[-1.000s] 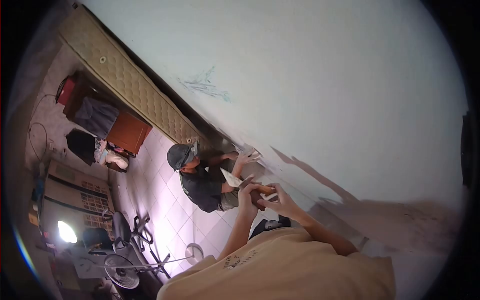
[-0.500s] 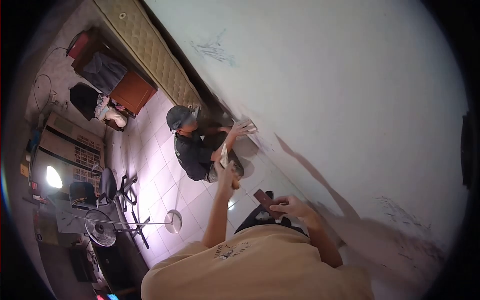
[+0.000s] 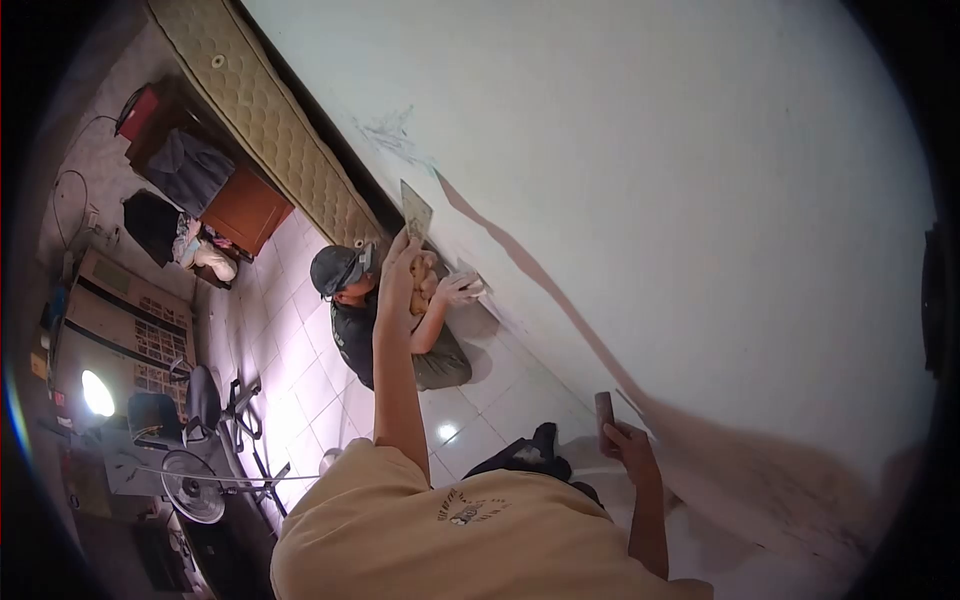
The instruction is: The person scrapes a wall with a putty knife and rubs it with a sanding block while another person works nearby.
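The big white wall [image 3: 650, 150] filled most of the view, with another person [image 3: 365, 320] crouched on the tiled floor [image 3: 320, 370] at its base. My left hand [image 3: 400, 270] was raised, fingers wrapped around the handle of a putty knife [image 3: 415, 210], its blade close to the wall. I'd guess it was light, with a thin springy blade, so best gripped by the handle. My right hand [image 3: 632, 445] pinched a dark flat piece [image 3: 604, 410] down low.
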`<act>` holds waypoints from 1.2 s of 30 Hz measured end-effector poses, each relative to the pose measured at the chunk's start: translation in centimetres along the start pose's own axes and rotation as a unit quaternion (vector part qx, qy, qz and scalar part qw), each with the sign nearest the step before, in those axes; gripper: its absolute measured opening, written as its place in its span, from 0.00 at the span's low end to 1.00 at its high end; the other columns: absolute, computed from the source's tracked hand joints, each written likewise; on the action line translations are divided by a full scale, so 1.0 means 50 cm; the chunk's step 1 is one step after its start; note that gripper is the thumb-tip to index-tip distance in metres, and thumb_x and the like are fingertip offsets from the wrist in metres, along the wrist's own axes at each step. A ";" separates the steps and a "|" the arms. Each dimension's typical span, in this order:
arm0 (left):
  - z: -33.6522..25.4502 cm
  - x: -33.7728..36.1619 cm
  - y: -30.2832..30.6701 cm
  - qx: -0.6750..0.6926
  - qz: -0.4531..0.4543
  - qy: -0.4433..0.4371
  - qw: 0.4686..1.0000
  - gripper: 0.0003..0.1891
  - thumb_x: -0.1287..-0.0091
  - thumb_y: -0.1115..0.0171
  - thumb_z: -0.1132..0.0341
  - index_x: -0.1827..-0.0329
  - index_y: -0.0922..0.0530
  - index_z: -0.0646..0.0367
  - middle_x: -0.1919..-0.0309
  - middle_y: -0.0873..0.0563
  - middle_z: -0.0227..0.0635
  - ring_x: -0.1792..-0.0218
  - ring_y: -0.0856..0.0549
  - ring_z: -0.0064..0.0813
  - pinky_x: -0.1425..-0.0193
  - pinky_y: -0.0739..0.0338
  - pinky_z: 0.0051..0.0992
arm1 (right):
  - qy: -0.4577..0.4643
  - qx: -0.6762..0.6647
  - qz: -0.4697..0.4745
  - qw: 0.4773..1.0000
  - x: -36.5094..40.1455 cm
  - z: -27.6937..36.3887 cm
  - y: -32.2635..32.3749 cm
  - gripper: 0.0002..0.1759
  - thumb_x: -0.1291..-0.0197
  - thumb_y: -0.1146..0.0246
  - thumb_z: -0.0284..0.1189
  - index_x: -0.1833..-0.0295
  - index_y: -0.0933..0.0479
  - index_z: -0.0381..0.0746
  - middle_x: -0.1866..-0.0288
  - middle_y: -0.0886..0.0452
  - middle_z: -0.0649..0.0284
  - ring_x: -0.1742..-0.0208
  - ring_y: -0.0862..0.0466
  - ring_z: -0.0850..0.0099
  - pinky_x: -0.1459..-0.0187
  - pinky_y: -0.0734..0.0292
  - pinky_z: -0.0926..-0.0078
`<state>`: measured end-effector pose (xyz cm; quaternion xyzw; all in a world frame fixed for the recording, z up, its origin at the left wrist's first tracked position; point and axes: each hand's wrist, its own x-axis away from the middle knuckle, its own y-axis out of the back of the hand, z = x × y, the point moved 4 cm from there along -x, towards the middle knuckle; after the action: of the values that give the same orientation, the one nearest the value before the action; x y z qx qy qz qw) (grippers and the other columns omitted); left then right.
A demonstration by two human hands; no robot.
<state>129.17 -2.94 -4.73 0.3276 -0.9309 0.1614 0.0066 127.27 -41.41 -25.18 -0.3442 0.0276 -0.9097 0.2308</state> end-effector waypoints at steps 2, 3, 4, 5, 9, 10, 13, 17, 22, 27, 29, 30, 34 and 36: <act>0.013 -0.028 -0.008 -0.054 0.007 0.038 0.998 0.20 0.33 0.55 0.63 0.37 0.41 0.47 0.79 0.32 0.26 0.90 0.36 0.15 0.90 0.43 0.14 | -0.003 0.003 -0.016 1.000 -0.003 0.005 0.003 0.22 0.48 0.38 0.41 0.58 0.24 0.32 0.71 0.23 0.66 0.71 0.23 0.79 0.68 0.27 0.83; 0.024 -0.044 -0.010 -0.026 0.010 0.046 0.999 0.21 0.33 0.55 0.63 0.37 0.41 0.47 0.81 0.34 0.26 0.91 0.37 0.15 0.90 0.44 0.15 | -0.010 0.007 -0.031 0.999 -0.006 0.004 0.009 0.22 0.48 0.37 0.41 0.58 0.24 0.32 0.71 0.23 0.65 0.71 0.23 0.79 0.69 0.26 0.83; 0.014 -0.061 -0.018 -0.048 0.003 0.024 0.999 0.20 0.33 0.54 0.62 0.37 0.39 0.48 0.81 0.34 0.26 0.90 0.38 0.15 0.90 0.44 0.16 | -0.019 0.003 -0.029 0.999 -0.018 -0.012 0.015 0.22 0.48 0.37 0.41 0.58 0.24 0.32 0.70 0.23 0.64 0.72 0.23 0.79 0.70 0.26 0.83; 0.001 -0.076 -0.026 -0.070 -0.005 0.002 0.998 0.20 0.33 0.53 0.62 0.38 0.38 0.50 0.82 0.33 0.26 0.90 0.38 0.16 0.90 0.44 0.17 | -0.015 0.004 -0.030 0.999 -0.024 -0.024 0.016 0.22 0.48 0.37 0.41 0.58 0.24 0.32 0.70 0.23 0.64 0.72 0.23 0.79 0.70 0.26 0.83; -0.062 -0.118 -0.009 -0.060 0.007 0.109 0.992 0.14 0.33 0.54 0.63 0.44 0.35 0.48 0.82 0.35 0.26 0.91 0.38 0.14 0.92 0.46 0.14 | -0.044 0.011 -0.076 0.996 -0.049 -0.018 0.003 0.23 0.49 0.36 0.41 0.59 0.24 0.30 0.71 0.23 0.64 0.72 0.23 0.78 0.71 0.26 0.83; -0.070 -0.119 0.007 -0.069 0.031 0.108 0.991 0.13 0.33 0.54 0.63 0.46 0.34 0.49 0.83 0.35 0.26 0.91 0.39 0.13 0.92 0.46 0.14 | -0.039 0.006 -0.058 0.998 -0.063 -0.025 0.001 0.24 0.50 0.36 0.41 0.58 0.24 0.30 0.70 0.23 0.64 0.71 0.22 0.77 0.71 0.25 0.83; -0.049 -0.105 0.008 -0.094 0.021 0.116 0.989 0.15 0.33 0.53 0.63 0.44 0.35 0.49 0.84 0.36 0.24 0.92 0.40 0.13 0.92 0.48 0.14 | -0.037 0.014 -0.025 0.999 -0.073 -0.013 -0.029 0.25 0.51 0.35 0.41 0.57 0.25 0.29 0.70 0.22 0.63 0.71 0.21 0.77 0.71 0.24 0.82; -0.014 -0.111 -0.039 -0.077 -0.019 0.048 0.996 0.20 0.32 0.55 0.62 0.37 0.39 0.47 0.84 0.37 0.24 0.92 0.40 0.13 0.92 0.47 0.14 | -0.067 0.041 0.005 0.997 -0.081 -0.026 -0.042 0.25 0.51 0.35 0.42 0.57 0.24 0.30 0.69 0.22 0.63 0.72 0.21 0.77 0.70 0.25 0.82; 0.020 -0.164 -0.008 -0.141 -0.103 -0.077 0.982 0.23 0.33 0.59 0.67 0.34 0.42 0.49 0.87 0.37 0.25 0.93 0.39 0.16 0.92 0.44 0.20 | -0.055 0.074 -0.003 0.996 -0.077 -0.044 -0.034 0.25 0.52 0.34 0.41 0.57 0.24 0.29 0.70 0.22 0.63 0.73 0.21 0.77 0.71 0.25 0.82; -0.015 -0.149 -0.030 -0.112 -0.028 -0.070 0.991 0.23 0.32 0.60 0.67 0.33 0.43 0.47 0.86 0.37 0.25 0.93 0.37 0.15 0.92 0.43 0.18 | -0.049 0.076 -0.054 0.994 -0.067 -0.038 -0.017 0.25 0.51 0.35 0.42 0.58 0.24 0.30 0.70 0.22 0.64 0.71 0.22 0.77 0.71 0.25 0.82; -0.041 -0.217 -0.012 -0.165 -0.045 -0.096 0.981 0.20 0.32 0.59 0.65 0.36 0.38 0.49 0.86 0.35 0.25 0.93 0.37 0.15 0.93 0.44 0.18 | -0.077 0.055 -0.058 0.994 -0.071 -0.056 -0.015 0.25 0.51 0.35 0.42 0.58 0.24 0.29 0.70 0.22 0.63 0.71 0.22 0.77 0.71 0.25 0.82; -0.049 -0.273 0.007 -0.125 -0.094 -0.058 0.986 0.19 0.32 0.58 0.64 0.38 0.36 0.51 0.86 0.35 0.25 0.94 0.37 0.15 0.93 0.45 0.18 | -0.078 0.055 -0.066 0.993 -0.074 -0.059 -0.015 0.25 0.51 0.35 0.42 0.58 0.24 0.29 0.70 0.22 0.63 0.71 0.22 0.77 0.71 0.25 0.82; -0.051 -0.288 0.034 -0.177 -0.082 -0.054 0.979 0.12 0.32 0.55 0.57 0.53 0.25 0.47 0.87 0.33 0.23 0.92 0.38 0.13 0.92 0.45 0.16 | -0.045 0.050 -0.065 0.996 -0.086 -0.063 -0.006 0.24 0.52 0.33 0.40 0.62 0.23 0.27 0.71 0.21 0.60 0.74 0.21 0.75 0.72 0.23 0.80; -0.046 -0.313 0.050 -0.210 -0.057 -0.140 0.966 0.14 0.33 0.53 0.55 0.50 0.27 0.48 0.86 0.33 0.24 0.93 0.38 0.14 0.91 0.45 0.16 | -0.046 0.019 -0.098 0.994 -0.091 -0.057 -0.012 0.24 0.52 0.34 0.40 0.61 0.23 0.28 0.71 0.21 0.60 0.74 0.21 0.75 0.72 0.23 0.80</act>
<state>139.74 9.11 -5.12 0.3904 -0.9154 -0.0863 -0.0459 128.21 -39.20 -30.03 -0.3821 -0.0341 -0.9115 0.1484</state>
